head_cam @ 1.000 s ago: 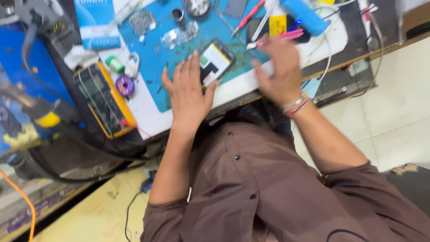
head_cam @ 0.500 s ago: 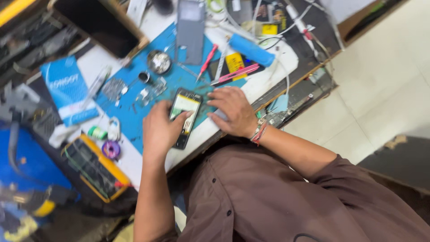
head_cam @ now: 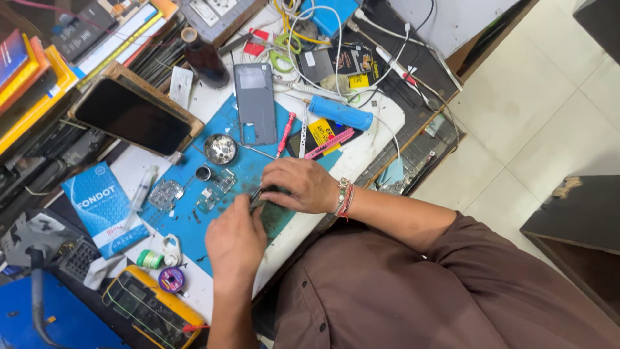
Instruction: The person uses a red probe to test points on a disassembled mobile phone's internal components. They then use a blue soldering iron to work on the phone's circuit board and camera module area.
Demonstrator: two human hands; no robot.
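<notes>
My left hand [head_cam: 236, 242] and my right hand [head_cam: 300, 187] meet over the front part of a blue work mat [head_cam: 187, 223]. Between them sits a dark phone [head_cam: 266, 205], almost wholly covered by my fingers. My left hand curls around its near end and my right hand, with a beaded bracelet at the wrist, closes over its far end. A thin metal tip shows between the two hands; what it belongs to I cannot tell. A grey phone back cover [head_cam: 256, 103] lies flat further up the mat.
A round metal dish [head_cam: 221, 148], a red screwdriver [head_cam: 285, 134] and a blue-handled tool [head_cam: 339, 113] lie beyond my hands. At the left are a dark screen in a wooden frame [head_cam: 132, 116], a blue packet [head_cam: 100, 207] and a yellow multimeter [head_cam: 152, 310]. Cables crowd the back.
My hands have drawn closer together over the phone near the bench's front edge. Its lit screen, seen before, is now covered. The view has swung toward the bench's back.
</notes>
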